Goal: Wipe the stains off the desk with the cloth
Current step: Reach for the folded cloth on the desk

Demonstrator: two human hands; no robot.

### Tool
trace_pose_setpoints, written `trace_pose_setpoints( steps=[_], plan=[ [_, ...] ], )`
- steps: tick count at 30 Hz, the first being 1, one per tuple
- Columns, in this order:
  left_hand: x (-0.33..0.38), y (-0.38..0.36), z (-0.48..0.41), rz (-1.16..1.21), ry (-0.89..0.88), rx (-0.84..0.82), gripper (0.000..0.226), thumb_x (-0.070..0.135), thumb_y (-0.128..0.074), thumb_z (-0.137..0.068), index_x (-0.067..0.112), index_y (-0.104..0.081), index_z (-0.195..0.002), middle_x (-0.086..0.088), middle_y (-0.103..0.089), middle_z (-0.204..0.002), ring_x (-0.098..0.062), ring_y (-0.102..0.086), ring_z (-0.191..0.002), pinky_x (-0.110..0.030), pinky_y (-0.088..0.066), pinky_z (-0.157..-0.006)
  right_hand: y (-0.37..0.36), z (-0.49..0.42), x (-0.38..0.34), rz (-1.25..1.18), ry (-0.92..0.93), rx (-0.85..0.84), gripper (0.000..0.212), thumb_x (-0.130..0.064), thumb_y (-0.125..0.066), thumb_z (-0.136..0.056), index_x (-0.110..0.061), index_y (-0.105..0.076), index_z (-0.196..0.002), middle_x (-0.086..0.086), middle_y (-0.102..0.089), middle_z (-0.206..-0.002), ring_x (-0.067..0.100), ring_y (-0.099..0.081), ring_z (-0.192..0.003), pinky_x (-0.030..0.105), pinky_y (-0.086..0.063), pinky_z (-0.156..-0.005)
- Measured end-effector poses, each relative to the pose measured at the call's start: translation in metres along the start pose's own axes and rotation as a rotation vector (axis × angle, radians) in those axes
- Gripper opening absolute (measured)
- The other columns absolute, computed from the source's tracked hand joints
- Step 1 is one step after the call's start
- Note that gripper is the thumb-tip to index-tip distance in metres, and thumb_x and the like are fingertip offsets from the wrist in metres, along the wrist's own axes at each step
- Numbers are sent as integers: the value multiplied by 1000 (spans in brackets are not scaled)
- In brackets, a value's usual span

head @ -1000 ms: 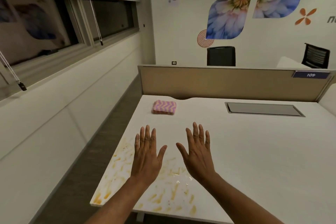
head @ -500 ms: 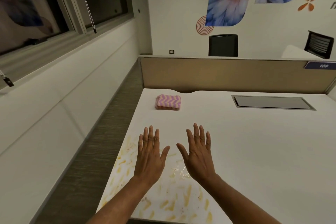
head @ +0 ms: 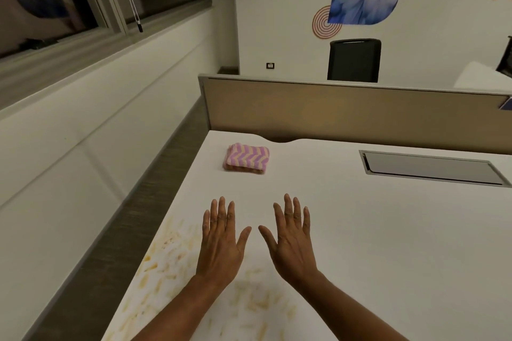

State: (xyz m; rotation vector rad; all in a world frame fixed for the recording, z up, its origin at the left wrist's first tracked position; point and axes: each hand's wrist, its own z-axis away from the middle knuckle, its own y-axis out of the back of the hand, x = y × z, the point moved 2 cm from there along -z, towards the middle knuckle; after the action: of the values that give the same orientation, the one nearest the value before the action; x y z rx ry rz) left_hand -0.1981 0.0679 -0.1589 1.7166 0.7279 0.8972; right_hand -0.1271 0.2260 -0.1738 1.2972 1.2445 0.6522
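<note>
Your left hand point(head: 220, 241) and right hand point(head: 292, 241) are both stretched out palm down over the white tabletop point(head: 388, 243), side by side with the thumbs angled toward each other but apart. Each grip is wide, fingers point(head: 221, 209) straight and slightly spread, holding nothing; whether your palms touch the surface or hover above it, you cannot tell from this view.

The cloth point(head: 246, 158), folded, with a pink and yellow zigzag pattern, lies flat on the tabletop ahead of your fingertips, nearer the beige divider panel point(head: 332, 111) than your hands. It sits more in line with your left hand than your right, and well apart from both.

The yellowish stains point(head: 163, 266) spread across the tabletop's near left corner, under and beside your left wrist and forearm, running back between both arms. A recessed grey hatch point(head: 432, 169) lies far right.
</note>
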Motion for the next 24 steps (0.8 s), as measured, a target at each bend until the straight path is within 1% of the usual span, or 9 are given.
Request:
trace_pose_setpoints(
  steps=[4,7,12,13,14,16,18,22,24],
  plan=[
    [0,-17,-20,9,34,-35,88,70,-5,-93,16,-11,-162,-8,3,-169,-25,9,-157,-40,10,-126,-10,-21,13,6,-10,-21,79,-71,-3,-99,-24,-8,-162,0,20,-168,16,29,-152,45,18,-123],
    [-5,-25,-44,-6,46,-54,94,73,8,-88,18,-4,-162,-8,9,-169,-24,14,-156,-42,9,-127,-18,-43,18,6,-32,-26,79,-72,-4,-99,-25,-8,-162,-1,21,-168,16,30,-152,43,22,-122],
    [-21,-37,-88,-24,82,-98,107,76,32,-73,21,7,-161,-6,19,-168,-23,23,-154,-40,16,-123,-35,-81,16,-18,-99,-25,84,-76,4,-93,-29,-4,-162,-2,24,-167,16,31,-151,47,18,-124],
    [-25,-40,-98,-30,98,-113,105,76,31,-74,22,9,-161,-6,20,-168,-24,22,-154,-40,16,-123,-39,-89,15,-27,-111,-21,84,-76,5,-93,-29,-4,-162,-2,24,-167,16,31,-151,47,18,-124],
    [-30,-44,-108,-30,114,-126,98,76,23,-80,23,9,-161,-6,20,-169,-24,21,-155,-40,15,-124,-43,-96,14,-34,-120,-21,84,-76,4,-93,-29,-4,-162,-2,24,-167,16,31,-151,46,19,-124],
    [-40,-51,-127,9,150,-158,85,71,-3,-93,23,7,-162,-6,17,-170,-24,18,-156,-40,12,-125,-51,-113,13,-49,-133,-27,83,-75,2,-93,-29,-5,-162,-3,24,-167,16,31,-151,45,18,-124],
    [-49,-58,-143,65,172,-196,79,64,-19,-100,22,3,-163,-6,13,-171,-23,15,-157,-39,9,-126,-60,-129,13,-60,-141,-34,83,-75,0,-94,-29,-7,-162,-3,21,-168,16,29,-152,44,16,-125],
    [-66,-76,-171,234,214,-265,73,58,-28,-104,20,-9,-163,-6,1,-173,-23,6,-159,-38,1,-127,-79,-160,13,-65,-143,-46,82,-75,-1,-93,-31,-9,-161,-2,15,-170,19,23,-154,45,14,-125],
    [-72,-85,-184,270,233,-314,73,58,-29,-104,19,-11,-163,-6,-1,-173,-23,3,-159,-39,-2,-127,-88,-174,12,-63,-140,-56,81,-75,-2,-92,-33,-8,-161,-2,14,-170,20,20,-155,45,13,-126]
  ],
)
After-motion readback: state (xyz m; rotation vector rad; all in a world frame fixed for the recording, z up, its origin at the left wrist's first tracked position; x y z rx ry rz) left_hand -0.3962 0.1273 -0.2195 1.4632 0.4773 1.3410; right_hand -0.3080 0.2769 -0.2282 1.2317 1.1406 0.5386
